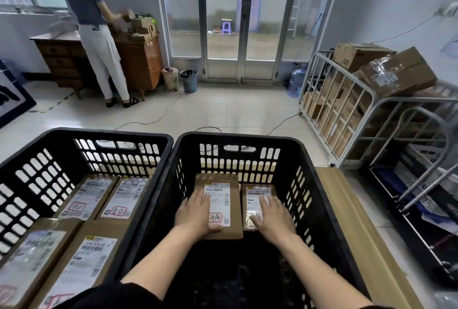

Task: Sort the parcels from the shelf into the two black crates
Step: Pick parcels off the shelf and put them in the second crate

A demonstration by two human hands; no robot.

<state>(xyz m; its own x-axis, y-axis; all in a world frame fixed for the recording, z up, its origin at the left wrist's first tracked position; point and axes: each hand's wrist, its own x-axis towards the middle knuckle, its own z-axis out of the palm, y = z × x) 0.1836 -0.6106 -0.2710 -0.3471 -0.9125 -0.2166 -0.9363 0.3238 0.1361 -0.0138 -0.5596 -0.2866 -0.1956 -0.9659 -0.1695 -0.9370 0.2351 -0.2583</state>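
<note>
Fingers [197, 197] flat, gripping nothing: left hand [195, 214] on one parcel [215, 180], right hand [273, 217] on its neighbour [252, 196], both right underneath in the black crate [238, 137]. Stiff, likely light boxes; I'd grab the long edges.

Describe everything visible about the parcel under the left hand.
The parcel is a flat brown cardboard box with a long white label bearing barcodes and a red stamp. It lies label-up inside the right black crate, near its far wall, beside a smaller parcel. The left hand rests flat on its left side.
</note>
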